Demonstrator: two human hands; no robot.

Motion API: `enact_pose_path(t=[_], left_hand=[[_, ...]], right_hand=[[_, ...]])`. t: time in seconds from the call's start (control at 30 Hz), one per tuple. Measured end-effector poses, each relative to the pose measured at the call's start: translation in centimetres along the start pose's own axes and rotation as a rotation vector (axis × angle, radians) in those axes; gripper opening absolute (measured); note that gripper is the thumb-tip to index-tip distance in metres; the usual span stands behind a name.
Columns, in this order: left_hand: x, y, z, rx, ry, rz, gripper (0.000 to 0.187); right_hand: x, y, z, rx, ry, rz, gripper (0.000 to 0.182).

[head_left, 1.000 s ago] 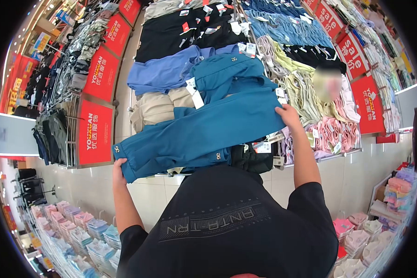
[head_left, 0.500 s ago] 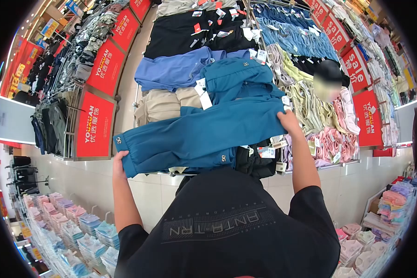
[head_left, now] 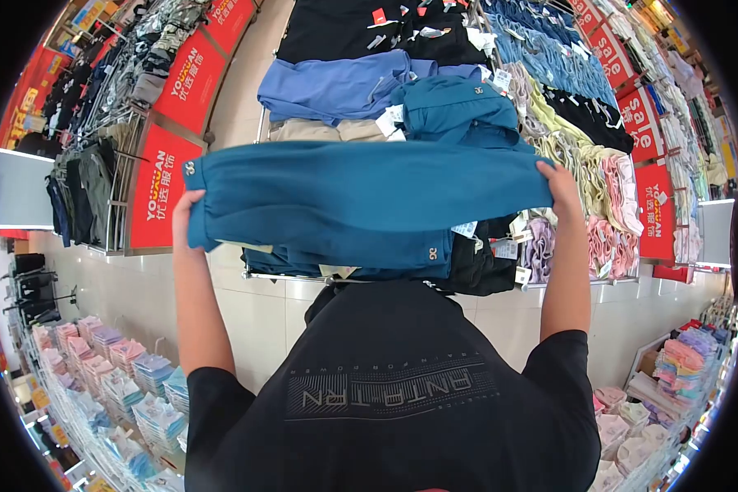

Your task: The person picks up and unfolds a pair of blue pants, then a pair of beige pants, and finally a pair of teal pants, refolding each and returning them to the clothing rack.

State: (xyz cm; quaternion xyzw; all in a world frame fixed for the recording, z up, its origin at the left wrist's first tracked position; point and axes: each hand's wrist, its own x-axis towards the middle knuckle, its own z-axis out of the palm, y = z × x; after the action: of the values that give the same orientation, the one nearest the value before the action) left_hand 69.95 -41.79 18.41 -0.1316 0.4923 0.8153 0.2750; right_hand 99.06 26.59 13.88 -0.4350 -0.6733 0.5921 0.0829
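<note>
Stretched sideways between my two hands is a pair of teal trousers (head_left: 344,184), folded lengthwise and held above the display table. My left hand (head_left: 185,215) grips the gathered end at the left, beside a small metallic logo. The opposite end is pinched in my right hand (head_left: 559,187). Behind the trousers lies a bunched teal garment (head_left: 459,107) with a similar logo and a white tag. Another folded teal garment (head_left: 418,254) shows under the front edge, partly covered. Blue-purple trousers (head_left: 336,86) and beige clothing (head_left: 303,131) lie at the back left.
Black garments (head_left: 485,271) with tags are at the table's front right. Pastel clothes (head_left: 615,238) and blue jeans (head_left: 541,53) fill the neighbouring rack. Red sign panels (head_left: 162,184) border the left racks. Stacked pastel clothing (head_left: 156,418) stands at lower left.
Both hands have risen and moved farther apart, lifting the teal trousers off the pile and pulling them straighter. The whole view has shifted slightly.
</note>
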Motion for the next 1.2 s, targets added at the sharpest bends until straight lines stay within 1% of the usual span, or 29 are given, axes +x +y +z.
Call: enact_pose_path(t=[0.07, 0.1, 0.17, 0.27, 0.3, 0.33, 0.37, 0.4, 0.43, 0.47, 0.5, 0.53, 0.57, 0.6, 0.67, 0.7, 0.73, 0.77, 0.8, 0.87, 0.93, 0.97, 1.07, 1.2], left_hand=[[-0.1, 2.2, 0.0, -0.028, -0.101, -0.060, 0.048], [0.3, 2.6, -1.0, -0.018, -0.096, -0.066, 0.048], [1.1, 3.1, -4.1, 0.004, -0.082, -0.078, 0.049], [2.5, 2.1, -10.3, 0.071, -0.033, -0.156, 0.049], [2.9, 1.6, -12.5, 0.089, 0.025, -0.195, 0.045], [3.0, 0.9, -14.5, 0.107, 0.083, -0.235, 0.041], [3.0, 0.3, -15.7, 0.190, 0.161, -0.229, 0.039], [2.9, 0.0, -17.0, 0.210, 0.174, -0.264, 0.040], [2.8, 0.0, -17.9, 0.230, 0.173, -0.297, 0.039], [2.7, 0.3, -18.6, 0.252, 0.172, -0.330, 0.039], [2.8, 0.7, -19.1, 0.248, 0.160, -0.309, 0.039], [2.8, 1.4, -19.6, 0.242, 0.149, -0.289, 0.039], [2.7, 2.0, -20.1, 0.236, 0.140, -0.270, 0.040], [2.4, 2.9, -20.2, 0.239, 0.145, -0.256, 0.040], [2.0, 4.9, -19.7, 0.245, 0.145, -0.228, 0.040], [2.3, 5.6, -20.4, 0.265, 0.128, -0.207, 0.040], [1.9, 6.1, -19.5, 0.277, 0.105, -0.205, 0.040], [1.3, 6.8, -18.6, 0.288, 0.080, -0.205, 0.040], [0.8, 7.3, -17.7, 0.301, 0.057, -0.207, 0.040], [0.3, 8.1, -17.0, 0.346, 0.013, -0.181, 0.041], [0.0, 9.0, -16.0, 0.364, -0.015, -0.168, 0.042], [-0.4, 9.1, -15.2, 0.357, -0.022, -0.170, 0.042], [-1.2, 9.6, -13.2, 0.376, -0.032, -0.139, 0.043], [-1.3, 9.9, -11.3, 0.418, -0.080, -0.083, 0.041]], right_hand=[[-1.5, -2.0, 0.1, 0.079, 0.012, 0.012, 0.034], [-2.5, -2.7, 0.2, 0.129, 0.011, 0.001, 0.034], [-5.3, -3.6, 1.3, 0.231, 0.006, -0.019, 0.035], [-10.1, -4.5, 5.0, 0.293, 0.059, -0.059, 0.037], [-11.6, -4.2, 6.8, 0.265, 0.072, -0.060, 0.040], [-12.0, -2.4, 8.3, 0.201, 0.080, -0.127, 0.043], [-12.6, -0.8, 9.9, 0.072, 0.087, -0.139, 0.045], [-14.2, -0.4, 12.0, -0.053, 0.113, -0.154, 0.045], [-16.0, -0.6, 14.4, -0.108, 0.097, -0.191, 0.041], [-15.7, 2.1, 15.9, -0.074, 0.033, -0.206, 0.038], [-16.0, 3.9, 17.5, -0.108, -0.007, -0.213, 0.036], [-17.4, 3.3, 19.4, -0.169, -0.004, -0.194, 0.035], [-17.6, 4.5, 20.8, -0.296, 0.062, -0.225, 0.035], [-17.7, 5.7, 22.1, -0.425, 0.128, -0.253, 0.036], [-20.1, 2.8, 24.4, -0.397, 0.109, -0.235, 0.041], [-20.7, 2.3, 25.3, -0.440, 0.122, -0.254, 0.045], [-20.7, 3.2, 26.4, -0.373, 0.155, -0.287, 0.046], [-20.7, 3.8, 27.1, -0.266, 0.115, -0.244, 0.044], [-21.2, 3.4, 27.9, -0.292, 0.099, -0.213, 0.045], [-21.7, 3.6, 29.3, -0.331, 0.075, -0.260, 0.043], [-19.4, 9.2, 30.4, -0.522, 0.163, -0.268, 0.043], [-18.7, 11.0, 30.7, -0.618, 0.202, -0.272, 0.043], [-18.9, 11.2, 30.6, -0.694, 0.244, -0.112, 0.040], [-19.0, 9.0, 29.4, -0.763, 0.329, -0.132, 0.033]])
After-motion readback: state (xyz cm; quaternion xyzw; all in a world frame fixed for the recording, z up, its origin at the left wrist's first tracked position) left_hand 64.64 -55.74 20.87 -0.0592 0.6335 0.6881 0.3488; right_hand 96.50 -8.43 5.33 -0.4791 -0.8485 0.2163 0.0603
